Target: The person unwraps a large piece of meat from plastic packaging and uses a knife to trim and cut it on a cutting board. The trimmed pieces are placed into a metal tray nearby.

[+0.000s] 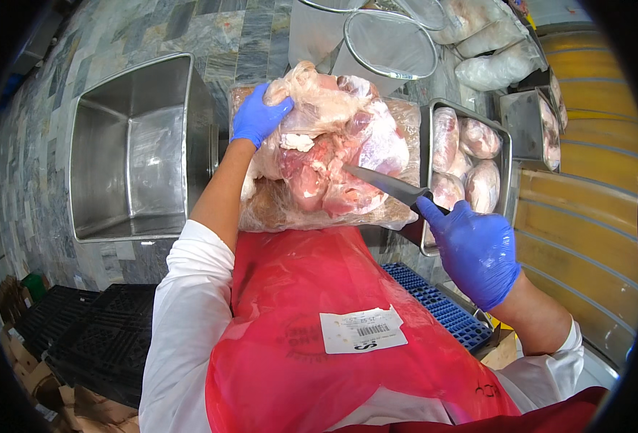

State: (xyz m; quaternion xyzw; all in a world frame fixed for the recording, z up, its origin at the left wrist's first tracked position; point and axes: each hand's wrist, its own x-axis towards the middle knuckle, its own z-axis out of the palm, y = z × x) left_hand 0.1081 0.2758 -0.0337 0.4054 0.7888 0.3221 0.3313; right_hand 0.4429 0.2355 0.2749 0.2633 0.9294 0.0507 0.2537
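A big piece of raw pink meat [348, 155] lies on a plastic-covered cutting board [261, 209] in front of me. My left hand [259, 114], in a blue glove, grips the pale fatty upper left end of the meat. My right hand [474, 249], also blue-gloved, is closed on the dark handle of a knife [387, 184]. Its blade points left, with the tip against the middle of the meat.
A deep steel tub [102, 144] stands left of the board. A steel tray [426, 144] of cut meat pieces sits to the right, with bagged meat [496, 65] and round wire sieves [391, 43] beyond. Black crates [95, 332] and a blue mat [441, 307] lie below.
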